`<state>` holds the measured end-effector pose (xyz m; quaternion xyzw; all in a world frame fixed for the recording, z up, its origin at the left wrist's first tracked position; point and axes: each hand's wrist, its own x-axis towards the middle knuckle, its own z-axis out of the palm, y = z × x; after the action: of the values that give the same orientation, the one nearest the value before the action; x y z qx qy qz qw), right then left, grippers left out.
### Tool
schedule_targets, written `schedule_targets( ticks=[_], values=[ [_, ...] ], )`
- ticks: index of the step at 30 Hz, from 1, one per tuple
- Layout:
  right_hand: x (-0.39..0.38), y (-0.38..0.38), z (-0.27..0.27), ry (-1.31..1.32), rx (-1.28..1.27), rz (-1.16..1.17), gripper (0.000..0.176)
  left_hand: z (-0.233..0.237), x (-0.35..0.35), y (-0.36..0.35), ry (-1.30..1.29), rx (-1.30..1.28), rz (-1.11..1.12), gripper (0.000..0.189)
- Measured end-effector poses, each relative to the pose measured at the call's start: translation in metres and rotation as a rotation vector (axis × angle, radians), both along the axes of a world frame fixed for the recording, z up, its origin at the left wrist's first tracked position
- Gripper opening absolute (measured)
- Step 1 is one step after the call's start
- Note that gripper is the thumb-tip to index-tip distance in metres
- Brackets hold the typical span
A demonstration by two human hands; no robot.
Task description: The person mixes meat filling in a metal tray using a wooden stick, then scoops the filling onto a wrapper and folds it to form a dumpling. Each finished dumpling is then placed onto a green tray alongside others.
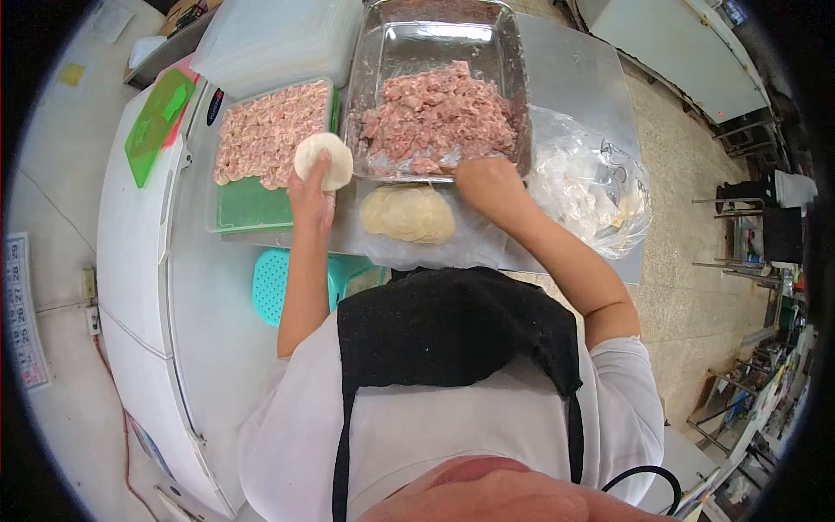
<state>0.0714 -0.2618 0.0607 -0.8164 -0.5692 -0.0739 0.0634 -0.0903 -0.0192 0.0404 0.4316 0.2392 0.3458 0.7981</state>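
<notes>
A round white dumpling wrapper (323, 163) lies across the fingers of my left hand (310, 202), with the thumb pressed on it. It is beside the front right corner of a green-bottomed tray (252, 207) filled with rows of small meat-filled dumplings (271, 130). My right hand (489, 187) is closed at the near edge of a metal pan (435, 35); what its fingers hold, if anything, is hidden. Ground meat (439, 117) is heaped in the near half of that pan. Between my hands a stack of round wrappers (409, 213) rests on plastic sheeting.
Stacked clear plastic containers (278, 43) stand behind the dumpling tray. A clear plastic bag (591, 187) lies on the metal table (583, 78) at right. A turquoise plastic stool (271, 283) is below the table's near edge. A white appliance (139, 261) stands at left.
</notes>
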Motion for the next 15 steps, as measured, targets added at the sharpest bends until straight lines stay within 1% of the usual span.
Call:
schedule_targets(
  ticks=[1, 2, 3, 5, 6, 7, 8, 9, 10, 11, 12, 13, 14, 15],
  values=[
    [-0.009, 0.014, -0.001, 0.012, 0.02, 0.003, 0.015, 0.006, 0.0, 0.007, 0.131, 0.16, 0.05, 0.033],
    [-0.018, 0.027, -0.005, -0.039, -0.011, 0.011, 0.014, 0.012, 0.001, 0.011, 0.073, 0.144, 0.048, 0.035],
    [-0.024, 0.041, -0.006, -0.041, -0.016, 0.007, 0.014, 0.015, 0.0, 0.019, 0.071, 0.14, 0.044, 0.035],
    [-0.036, 0.066, -0.007, -0.002, 0.063, 0.049, 0.013, 0.016, 0.001, 0.036, 0.124, 0.149, -0.018, 0.033],
    [-0.043, 0.077, 0.002, 0.029, -0.038, -0.019, 0.013, 0.013, 0.002, 0.042, 0.121, 0.146, -0.028, 0.033],
    [-0.042, 0.079, 0.002, 0.025, -0.039, -0.03, 0.013, 0.007, 0.005, 0.048, 0.097, 0.21, 0.001, 0.032],
    [-0.034, 0.08, 0.001, 0.112, -0.073, -0.042, 0.015, 0.003, 0.007, 0.053, 0.07, 0.274, 0.029, 0.031],
    [-0.026, 0.078, 0.001, 0.2, -0.106, -0.056, 0.017, -0.001, 0.01, 0.057, 0.063, 0.276, 0.015, 0.031],
    [-0.017, 0.072, -0.002, 0.196, -0.103, -0.072, 0.017, -0.003, 0.014, 0.058, 0.102, 0.205, 0.039, 0.032],
    [-0.005, 0.062, -0.006, 0.377, -0.03, -0.115, 0.023, -0.005, 0.02, 0.059, 0.139, 0.134, 0.062, 0.034],
    [0.002, 0.053, -0.007, 0.555, 0.047, -0.153, 0.028, -0.004, 0.028, 0.058, 0.131, 0.134, 0.049, 0.034],
    [0.002, 0.046, 0.003, 0.548, 0.049, -0.164, 0.028, -0.004, 0.038, 0.053, 0.036, 0.095, -0.056, 0.038],
    [-0.001, 0.037, 0.015, 0.697, 0.193, -0.265, 0.035, -0.004, 0.047, 0.046, -0.056, 0.053, -0.159, 0.043],
    [-0.003, 0.029, 0.023, 0.843, 0.339, -0.364, 0.042, 0.0, 0.057, 0.034, -0.059, 0.049, -0.168, 0.043]
  ],
)
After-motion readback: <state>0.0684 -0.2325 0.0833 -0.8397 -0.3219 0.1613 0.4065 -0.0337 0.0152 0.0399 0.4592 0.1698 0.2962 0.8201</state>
